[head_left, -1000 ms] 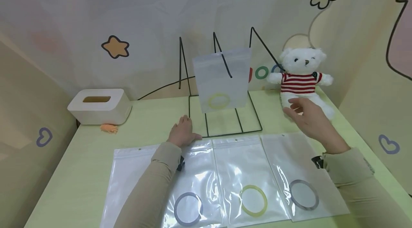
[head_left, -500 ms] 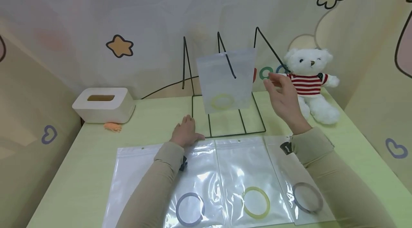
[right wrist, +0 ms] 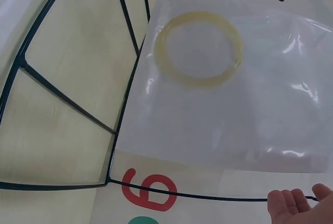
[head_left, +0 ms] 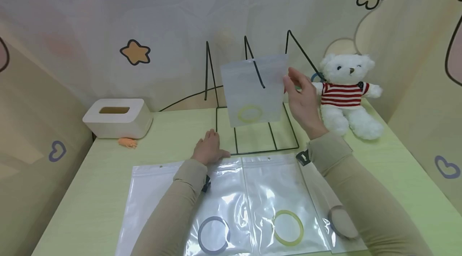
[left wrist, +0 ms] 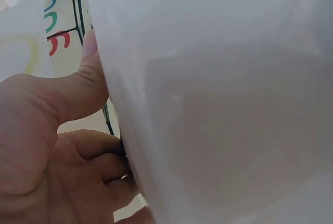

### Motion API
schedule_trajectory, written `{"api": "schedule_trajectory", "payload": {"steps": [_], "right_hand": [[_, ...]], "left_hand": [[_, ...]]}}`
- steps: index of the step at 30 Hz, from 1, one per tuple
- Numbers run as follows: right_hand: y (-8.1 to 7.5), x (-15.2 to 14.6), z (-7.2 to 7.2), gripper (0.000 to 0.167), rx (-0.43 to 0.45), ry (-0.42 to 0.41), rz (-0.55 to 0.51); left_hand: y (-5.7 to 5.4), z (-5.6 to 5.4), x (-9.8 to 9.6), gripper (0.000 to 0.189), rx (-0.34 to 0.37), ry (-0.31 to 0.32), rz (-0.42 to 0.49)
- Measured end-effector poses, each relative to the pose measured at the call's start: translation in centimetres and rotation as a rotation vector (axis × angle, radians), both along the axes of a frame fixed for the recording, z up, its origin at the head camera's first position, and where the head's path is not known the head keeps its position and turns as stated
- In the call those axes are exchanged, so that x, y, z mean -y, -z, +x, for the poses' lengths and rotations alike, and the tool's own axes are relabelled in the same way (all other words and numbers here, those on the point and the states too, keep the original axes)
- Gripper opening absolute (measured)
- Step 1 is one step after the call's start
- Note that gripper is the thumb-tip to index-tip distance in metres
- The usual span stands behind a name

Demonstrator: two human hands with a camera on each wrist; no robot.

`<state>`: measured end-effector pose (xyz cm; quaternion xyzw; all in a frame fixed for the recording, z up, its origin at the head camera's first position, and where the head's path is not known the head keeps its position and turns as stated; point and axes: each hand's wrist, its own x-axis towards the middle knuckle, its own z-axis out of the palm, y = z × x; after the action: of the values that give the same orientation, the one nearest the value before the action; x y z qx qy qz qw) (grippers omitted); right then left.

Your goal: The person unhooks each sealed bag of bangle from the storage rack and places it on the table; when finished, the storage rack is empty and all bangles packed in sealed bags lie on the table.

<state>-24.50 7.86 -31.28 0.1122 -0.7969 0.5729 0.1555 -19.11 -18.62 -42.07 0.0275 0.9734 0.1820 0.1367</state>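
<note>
A clear zip bag (head_left: 238, 91) holding a yellow ring (head_left: 250, 114) hangs from the middle hook of a black wire rack (head_left: 236, 140). My right hand (head_left: 304, 101) is raised at the bag's right edge, thumb and fingers loosely bent. In the right wrist view its fingertips (right wrist: 283, 203) show just beyond the bag's edge, with nothing gripped. My left hand (head_left: 207, 148) rests on the front left corner of the rack's base, fingers spread. The left wrist view shows its thumb (left wrist: 88, 75) extended beside a large whitish plastic surface (left wrist: 218, 104).
Several clear bags lie in a row along the front, one with a grey ring (head_left: 199, 234), one with a yellow ring (head_left: 301, 234). My right forearm partly covers the rightmost bag (head_left: 326, 208). A tissue box (head_left: 119, 119), small orange item (head_left: 127, 143) and teddy bear (head_left: 341, 95) stand behind.
My right hand has moved left from in front of the teddy bear to the hanging bag's right edge. The left hand has stayed on the rack's base.
</note>
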Motion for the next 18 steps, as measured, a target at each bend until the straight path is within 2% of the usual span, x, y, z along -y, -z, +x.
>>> {"api": "schedule_trajectory", "payload": {"steps": [6, 10, 18], "right_hand": [[-0.3, 0.8, -0.4, 0.050, -0.015, 0.020, -0.066], [-0.3, 1.1, -0.5, 0.049, -0.023, 0.034, -0.068], [-0.3, 1.5, -0.7, 0.045, -0.088, 0.055, -0.108]], "left_hand": [[0.0, 0.0, 0.0, 0.090, -0.006, 0.008, -0.013], [0.0, 0.1, -0.1, 0.090, -0.010, 0.009, -0.014], [0.2, 0.0, 0.0, 0.091, 0.002, 0.002, -0.016]]}}
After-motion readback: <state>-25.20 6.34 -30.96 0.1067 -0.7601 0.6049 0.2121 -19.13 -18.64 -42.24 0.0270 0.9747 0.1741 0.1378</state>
